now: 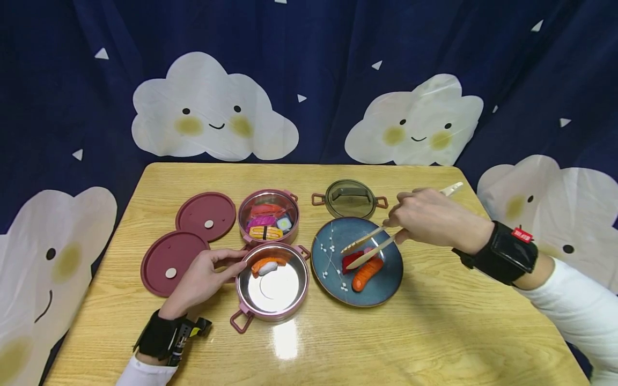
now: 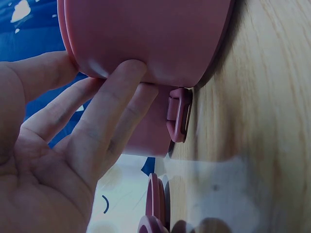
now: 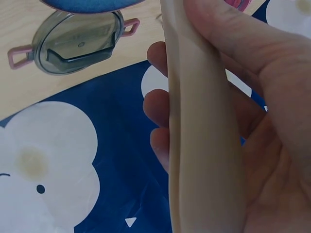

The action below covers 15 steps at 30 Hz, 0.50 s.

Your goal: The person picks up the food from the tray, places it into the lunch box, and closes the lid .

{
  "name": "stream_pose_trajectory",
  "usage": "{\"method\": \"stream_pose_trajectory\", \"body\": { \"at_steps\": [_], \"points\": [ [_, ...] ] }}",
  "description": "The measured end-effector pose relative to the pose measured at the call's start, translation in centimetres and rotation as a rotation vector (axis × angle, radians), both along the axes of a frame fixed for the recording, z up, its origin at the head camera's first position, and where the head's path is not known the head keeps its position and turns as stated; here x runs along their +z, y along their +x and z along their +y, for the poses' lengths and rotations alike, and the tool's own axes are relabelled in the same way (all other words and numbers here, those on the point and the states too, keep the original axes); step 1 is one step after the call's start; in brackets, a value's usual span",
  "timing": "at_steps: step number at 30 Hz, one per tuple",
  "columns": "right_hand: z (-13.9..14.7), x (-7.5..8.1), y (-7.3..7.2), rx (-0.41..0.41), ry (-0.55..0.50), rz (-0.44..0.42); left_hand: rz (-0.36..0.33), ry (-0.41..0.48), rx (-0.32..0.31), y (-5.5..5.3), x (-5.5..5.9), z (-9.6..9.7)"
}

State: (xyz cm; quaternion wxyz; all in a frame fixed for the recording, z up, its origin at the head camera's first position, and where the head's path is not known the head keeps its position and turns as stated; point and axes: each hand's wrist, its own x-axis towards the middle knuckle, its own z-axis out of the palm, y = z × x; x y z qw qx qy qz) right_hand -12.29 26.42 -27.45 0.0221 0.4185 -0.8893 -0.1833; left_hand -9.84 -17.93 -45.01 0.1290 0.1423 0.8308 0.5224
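Note:
My left hand [image 1: 208,276] rests against the side of the front pink pot [image 1: 299,311], its thumb at the rim. In the left wrist view its straight fingers [image 2: 116,92] touch the outer wall. An orange-and-white toy sushi piece [image 1: 268,266] lies inside this pot. My right hand [image 1: 429,214] holds beige tongs [image 1: 376,252] pointing down over the blue plate [image 1: 328,284]. The tongs' two tips stand apart, one on each side of a dark red toy piece [image 1: 348,261]. Beside it lies an orange-red toy sausage [image 1: 367,274], and a bit of pink shows between the tong arms.
Behind the front pot stands a second pink pot [image 1: 244,208] with several toy sushi pieces. A glass lid [image 1: 350,203] with pink handles lies behind the plate. Two maroon lids [image 1: 207,206] [image 1: 166,257] overlap at the left of the wooden table [image 1: 434,332].

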Motion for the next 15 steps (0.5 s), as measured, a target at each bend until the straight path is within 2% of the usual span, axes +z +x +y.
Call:
{"method": "stream_pose_trajectory", "body": {
  "at_steps": [7,15],
  "points": [
    [0.11,-0.43,-0.24,-0.022,-0.013,-0.022,0.017,-0.01,0.0,0.04,-0.08,0.02],
    [0.34,-0.67,-0.22,-0.094,-0.013,-0.092,-0.014,0.028,-0.008,0.03,0.01,-0.1]
  ]
}}
